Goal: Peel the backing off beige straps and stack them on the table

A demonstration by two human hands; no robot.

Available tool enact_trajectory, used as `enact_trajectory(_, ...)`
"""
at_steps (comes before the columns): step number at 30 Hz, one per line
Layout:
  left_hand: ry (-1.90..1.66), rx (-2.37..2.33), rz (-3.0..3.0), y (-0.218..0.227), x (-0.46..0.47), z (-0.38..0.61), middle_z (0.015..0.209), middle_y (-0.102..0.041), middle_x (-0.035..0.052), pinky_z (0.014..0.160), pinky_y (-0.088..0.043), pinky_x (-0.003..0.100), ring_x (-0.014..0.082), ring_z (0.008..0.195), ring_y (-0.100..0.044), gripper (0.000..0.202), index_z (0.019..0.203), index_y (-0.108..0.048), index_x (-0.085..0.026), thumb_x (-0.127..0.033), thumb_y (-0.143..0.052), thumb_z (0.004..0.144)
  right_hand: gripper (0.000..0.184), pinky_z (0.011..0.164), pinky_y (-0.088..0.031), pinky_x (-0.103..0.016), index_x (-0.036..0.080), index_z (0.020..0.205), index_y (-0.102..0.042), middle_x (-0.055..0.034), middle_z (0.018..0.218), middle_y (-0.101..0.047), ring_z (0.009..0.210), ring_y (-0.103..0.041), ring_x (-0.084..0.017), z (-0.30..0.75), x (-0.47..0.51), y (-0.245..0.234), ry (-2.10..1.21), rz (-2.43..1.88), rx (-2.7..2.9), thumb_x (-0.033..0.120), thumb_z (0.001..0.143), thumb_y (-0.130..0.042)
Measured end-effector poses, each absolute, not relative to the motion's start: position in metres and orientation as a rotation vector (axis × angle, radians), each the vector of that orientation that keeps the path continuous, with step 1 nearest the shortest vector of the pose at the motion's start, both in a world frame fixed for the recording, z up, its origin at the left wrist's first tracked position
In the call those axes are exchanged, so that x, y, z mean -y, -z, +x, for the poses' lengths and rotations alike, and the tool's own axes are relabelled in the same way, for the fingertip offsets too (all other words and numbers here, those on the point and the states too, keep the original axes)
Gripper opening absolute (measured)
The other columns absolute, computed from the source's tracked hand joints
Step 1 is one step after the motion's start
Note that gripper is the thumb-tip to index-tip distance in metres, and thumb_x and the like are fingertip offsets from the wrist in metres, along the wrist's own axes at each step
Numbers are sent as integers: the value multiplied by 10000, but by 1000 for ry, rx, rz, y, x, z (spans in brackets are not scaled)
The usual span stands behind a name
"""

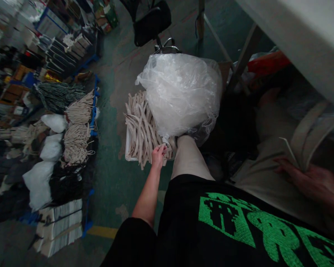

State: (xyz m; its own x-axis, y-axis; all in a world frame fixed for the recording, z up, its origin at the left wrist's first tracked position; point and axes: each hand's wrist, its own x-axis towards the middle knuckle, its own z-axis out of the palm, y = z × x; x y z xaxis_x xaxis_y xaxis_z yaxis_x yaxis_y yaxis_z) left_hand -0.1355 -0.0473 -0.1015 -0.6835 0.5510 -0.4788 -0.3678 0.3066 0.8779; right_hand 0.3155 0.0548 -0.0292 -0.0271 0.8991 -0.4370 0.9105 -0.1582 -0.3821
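Note:
My left hand [158, 155] is closed at the lower corner of a big clear plastic bag [183, 92], apparently pinching it; the fingertips are small and hard to see. Beneath and beside that hand, a bundle of long beige fabric strips [143, 126] fills a white bin [127, 142] on the floor. The bag leans over the right part of these strips. On the right, in shadow, my right hand [317, 181] is closed around several beige strips [308, 133] that stand up and curve over. A thin pale strip [288, 148] sticks out beside them.
An office chair [153, 22] stands beyond the bag. A table [303, 44] overhangs the right side, with a red-orange item [269, 68] under it. Along the left, blue pallets [94, 111] carry bundled strips [76, 142], white bags [40, 181] and stacked flat pieces [61, 226].

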Motion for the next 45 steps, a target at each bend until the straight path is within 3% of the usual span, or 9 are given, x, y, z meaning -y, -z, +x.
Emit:
enact_trajectory(9,-1032,-1372,959,-15,30,-66,936,-754,61,509,-484,212,63,475,-547,286,1035,-735,-190,-333,-727,787,369,488,-404,-270,163,933,-711,-98,826,-702,532,-458,-137,249,-48,-34,2260,2073,-1795,494,779,-654)
enact_trajectory(15,-601,-990,1184,-57,3,-20,748,-710,43,489,-482,205,92,485,-577,258,1032,-763,-187,-324,-720,818,503,468,-463,-231,189,1161,-690,-102,1192,-689,481,-350,-62,212,-51,-44,2791,1414,-1968,575,840,-665)
enact_trajectory(20,-438,-851,1267,-74,-20,-8,767,-704,47,450,-465,198,92,470,-576,203,953,-772,-179,-309,-724,804,631,461,-464,-208,117,1121,-699,-71,900,-723,509,-473,-81,205,-59,-48,2704,960,-2020,680,847,-624)
enact_trajectory(26,-429,-925,1306,-76,-41,-35,731,-691,14,490,-468,189,65,479,-542,159,837,-739,-162,-296,-732,752,435,454,-448,-182,137,817,-698,-3,608,-650,535,-563,-110,210,-64,-42,2506,999,-1979,547,716,-799)
enact_trajectory(32,-359,-1267,1405,-51,-63,-87,756,-695,1,613,-509,243,106,569,-587,169,829,-739,-172,-209,-626,709,397,443,-460,-183,126,860,-720,-25,631,-682,544,-592,-120,221,-73,-48,2535,935,-1897,491,726,-797)
enact_trajectory(36,-316,-1811,1672,-31,-70,-117,844,-739,47,844,-492,321,222,863,-671,168,808,-743,-196,-167,-600,724,395,425,-446,-190,120,871,-722,-29,651,-691,509,-551,-108,214,-75,-49,2641,972,-1806,472,716,-811)
enact_trajectory(39,-375,-2150,1707,-26,-56,-119,875,-746,91,864,-464,344,262,934,-660,131,746,-721,-193,-263,-622,793,350,424,-444,-197,113,859,-722,-65,772,-729,490,-495,-86,202,-74,-45,2764,1164,-1743,430,734,-805)
enact_trajectory(42,-529,-1921,1497,-25,-29,-92,767,-728,75,778,-475,322,229,809,-654,315,721,-715,-180,-451,-609,843,280,406,-429,-195,103,849,-729,-69,787,-729,440,-393,-58,189,-73,-43,2840,1372,-1672,366,766,-775)
enact_trajectory(45,-700,-1461,1239,-17,-4,-43,892,-749,70,779,-484,299,211,839,-661,342,902,-754,-178,-477,-746,737,222,393,-416,-184,92,814,-727,-40,645,-679,409,-338,-51,174,-72,-44,2882,1510,-1569,310,783,-751)
